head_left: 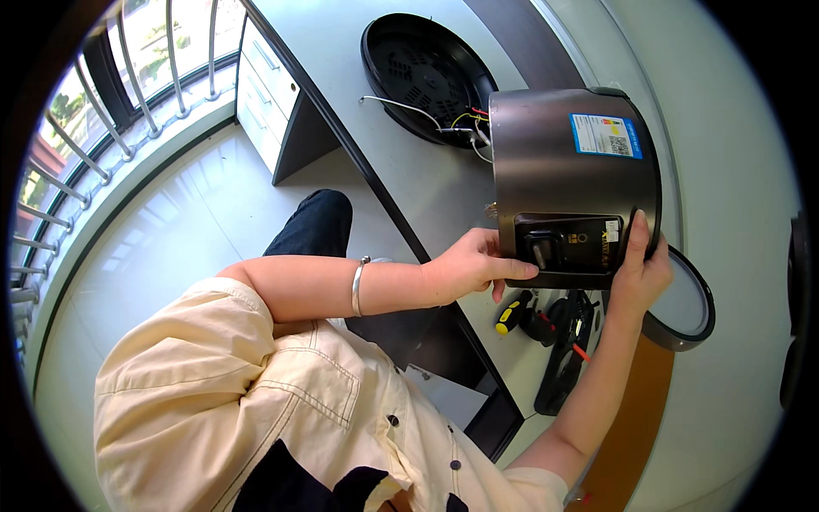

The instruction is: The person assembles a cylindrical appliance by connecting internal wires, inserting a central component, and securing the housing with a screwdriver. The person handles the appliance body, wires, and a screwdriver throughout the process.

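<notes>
Rice-cooker body (572, 179) — dark metallic, tipped on its side on the grey table (409, 171) — is gripped at both sides: left hand (467, 266) curls its fingers around the control-panel edge, right hand (638, 271) clasps the opposite rim. Loose wires (426, 115) trail to a black base plate (426, 72); a yellow-handled screwdriver (512, 314) lies beneath.

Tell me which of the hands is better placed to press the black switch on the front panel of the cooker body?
Probably the left hand: its fingers lie on the panel's edge beside the black switch. The right hand grips the opposite side of the cooker body, steadying it.
</notes>
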Tool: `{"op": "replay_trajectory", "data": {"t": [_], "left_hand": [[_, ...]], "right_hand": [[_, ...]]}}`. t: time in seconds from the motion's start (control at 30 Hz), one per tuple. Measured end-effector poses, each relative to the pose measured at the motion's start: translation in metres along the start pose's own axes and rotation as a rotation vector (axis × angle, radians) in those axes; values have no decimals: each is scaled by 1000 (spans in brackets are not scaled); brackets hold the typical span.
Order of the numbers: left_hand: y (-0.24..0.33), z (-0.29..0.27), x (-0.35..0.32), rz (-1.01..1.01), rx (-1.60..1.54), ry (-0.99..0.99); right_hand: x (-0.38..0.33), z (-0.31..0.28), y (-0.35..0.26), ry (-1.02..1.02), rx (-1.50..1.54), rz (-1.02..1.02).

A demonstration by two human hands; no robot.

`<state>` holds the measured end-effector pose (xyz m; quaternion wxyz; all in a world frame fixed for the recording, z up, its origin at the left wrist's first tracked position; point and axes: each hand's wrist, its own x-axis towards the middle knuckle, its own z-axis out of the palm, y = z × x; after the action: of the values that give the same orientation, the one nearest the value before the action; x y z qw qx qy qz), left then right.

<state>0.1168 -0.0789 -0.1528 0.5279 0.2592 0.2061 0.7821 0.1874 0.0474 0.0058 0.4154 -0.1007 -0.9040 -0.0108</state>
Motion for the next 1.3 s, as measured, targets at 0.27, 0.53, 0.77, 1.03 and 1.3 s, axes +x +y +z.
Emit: {"op": "replay_trajectory", "data": {"t": [0.27, 0.53, 0.77, 1.03, 1.3], "left_hand": [[-10, -7, 5, -67, -25, 50], [-11, -3, 9, -62, -88, 73], [-13, -12, 15, -77, -134, 51], [-26, -14, 6, 22, -219, -89], [-26, -16, 3, 15, -301, -192]], "right_hand": [[-4, 1, -6, -80, -105, -78], [5, 1, 6, -127, -115, 5], [7, 3, 5, -156, -87, 36], [16, 6, 23, -158, -64, 156], [20, 3, 21, -165, -87, 161]]}}
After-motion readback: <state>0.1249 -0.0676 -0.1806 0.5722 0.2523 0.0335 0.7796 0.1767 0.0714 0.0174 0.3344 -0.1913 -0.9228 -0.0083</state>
